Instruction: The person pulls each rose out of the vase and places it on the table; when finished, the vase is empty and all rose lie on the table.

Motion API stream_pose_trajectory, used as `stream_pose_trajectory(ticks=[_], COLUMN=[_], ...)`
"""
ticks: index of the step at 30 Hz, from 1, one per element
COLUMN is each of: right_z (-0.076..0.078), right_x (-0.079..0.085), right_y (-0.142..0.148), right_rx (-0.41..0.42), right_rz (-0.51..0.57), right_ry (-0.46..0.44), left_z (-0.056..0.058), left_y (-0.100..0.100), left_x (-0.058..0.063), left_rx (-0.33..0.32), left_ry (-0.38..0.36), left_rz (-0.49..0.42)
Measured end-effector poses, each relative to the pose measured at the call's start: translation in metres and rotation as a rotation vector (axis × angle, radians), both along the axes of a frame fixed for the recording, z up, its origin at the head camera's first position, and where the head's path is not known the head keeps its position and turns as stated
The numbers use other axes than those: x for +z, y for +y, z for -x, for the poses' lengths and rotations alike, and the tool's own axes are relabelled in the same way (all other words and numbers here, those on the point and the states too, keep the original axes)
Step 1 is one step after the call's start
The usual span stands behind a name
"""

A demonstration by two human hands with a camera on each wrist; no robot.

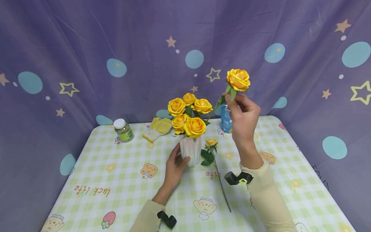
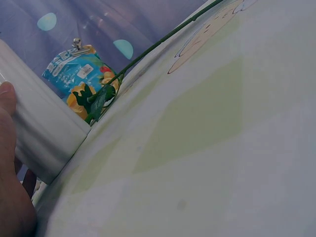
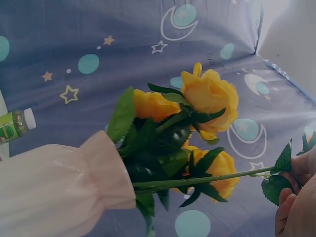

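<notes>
My left hand (image 1: 174,169) grips the side of a white vase (image 1: 190,153), thumb on its front; the left wrist view shows the vase (image 2: 44,113) standing on the cloth. Several yellow roses (image 1: 195,127) stand in it. Up to the right, my right hand (image 1: 245,117) pinches another yellow rose (image 1: 238,80) by the stem just under its bloom. That stem (image 3: 232,176) runs down into the vase mouth in the right wrist view; its lower end is hidden. To the right of the vase, one more yellow rose (image 1: 212,143) lies on the table, its stem pointing toward me.
A white-lidded jar (image 1: 124,130) stands at the back left. Yellow-and-white gloves or cloth (image 1: 157,129) lie behind the vase. At the back, partly behind my right hand, is a blue bag (image 1: 226,119), with a metal clip (image 2: 78,45) on top. A purple curtain (image 1: 139,42) borders the table.
</notes>
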State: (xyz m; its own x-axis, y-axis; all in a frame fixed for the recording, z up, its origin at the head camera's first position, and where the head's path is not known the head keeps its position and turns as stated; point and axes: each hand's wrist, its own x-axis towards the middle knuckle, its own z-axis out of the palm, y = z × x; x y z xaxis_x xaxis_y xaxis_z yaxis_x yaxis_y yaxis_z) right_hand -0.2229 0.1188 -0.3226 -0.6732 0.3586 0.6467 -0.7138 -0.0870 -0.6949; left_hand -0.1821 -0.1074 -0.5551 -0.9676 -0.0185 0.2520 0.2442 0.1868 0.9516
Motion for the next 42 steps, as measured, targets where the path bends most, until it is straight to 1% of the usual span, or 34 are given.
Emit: stream_pose_trajectory(ticks=[5, 12, 17, 27, 31, 35, 39, 42], right_z=[0.001, 0.001, 0.001, 0.0, -0.001, -0.002, -0.002, -0.001], right_x=[0.005, 0.016, 0.024, 0.027, 0.029, 0.034, 0.04, 0.04], right_y=[0.006, 0.014, 0.023, 0.036, 0.038, 0.043, 0.052, 0.058], right_rx=[-0.027, -0.01, -0.014, -0.029, -0.034, -0.051, -0.049, -0.035], right_rz=[0.026, 0.145, 0.211, 0.253, 0.249, 0.27, 0.317, 0.34], right_ry=[0.013, 0.017, 0.036, 0.056, 0.095, 0.124, 0.116, 0.097], left_z=[0.0, 0.0, -0.001, 0.0, 0.0, 0.0, 0.001, 0.001], left_y=[0.0, 0.001, 0.002, 0.002, 0.002, 0.002, 0.001, 0.001], left_x=[0.0, 0.001, 0.001, 0.001, 0.001, 0.001, 0.0, 0.0], left_rx=[0.0, -0.004, -0.003, 0.01, 0.01, 0.008, 0.01, 0.013], left_ry=[0.001, 0.014, 0.013, 0.009, 0.006, 0.005, 0.006, 0.006], left_rz=[0.003, 0.0, -0.005, 0.002, -0.006, -0.006, 0.001, 0.005])
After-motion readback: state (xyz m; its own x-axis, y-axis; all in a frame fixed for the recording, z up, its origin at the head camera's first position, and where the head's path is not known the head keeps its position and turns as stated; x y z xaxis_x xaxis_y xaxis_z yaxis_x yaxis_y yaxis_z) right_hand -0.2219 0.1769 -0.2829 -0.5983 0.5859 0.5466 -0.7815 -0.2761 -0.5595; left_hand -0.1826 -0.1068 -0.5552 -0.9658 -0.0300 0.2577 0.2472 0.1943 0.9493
